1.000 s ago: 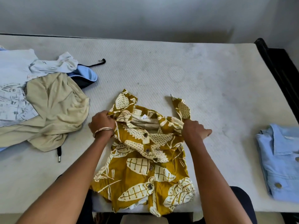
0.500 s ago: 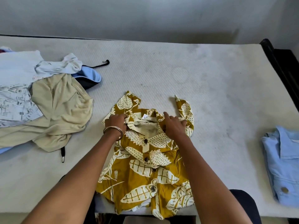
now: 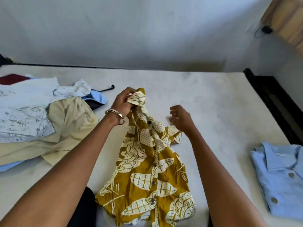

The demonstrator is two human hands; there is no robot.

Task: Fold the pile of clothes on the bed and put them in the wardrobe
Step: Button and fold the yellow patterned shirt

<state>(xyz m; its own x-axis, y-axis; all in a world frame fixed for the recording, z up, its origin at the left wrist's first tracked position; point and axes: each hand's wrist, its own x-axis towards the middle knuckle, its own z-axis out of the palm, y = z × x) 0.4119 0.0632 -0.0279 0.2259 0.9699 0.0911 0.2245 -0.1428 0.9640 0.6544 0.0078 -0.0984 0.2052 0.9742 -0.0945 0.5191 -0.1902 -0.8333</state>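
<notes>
A mustard shirt with a cream leaf print (image 3: pixel 147 176) lies buttoned on the white mattress (image 3: pixel 205 102) in front of me. My left hand (image 3: pixel 124 102), with a metal bangle on the wrist, grips the shirt's upper left corner and holds it raised off the bed. My right hand (image 3: pixel 180 118) hovers just right of the collar area with fingers loosely curled, holding nothing. The shirt's lower hem hangs over the near edge of the mattress.
A pile of unfolded clothes (image 3: pixel 41 122) in beige, white and blue covers the left of the bed. A folded light blue shirt (image 3: pixel 282 176) lies at the right. A dark bed frame (image 3: pixel 275 102) runs along the right side. A wooden cabinet corner (image 3: pixel 288 18) shows top right.
Both hands were pressing the shirt's shoulders inward on the bed. Now my left hand has lifted the shirt's top up and away, and my right hand has let go and risen.
</notes>
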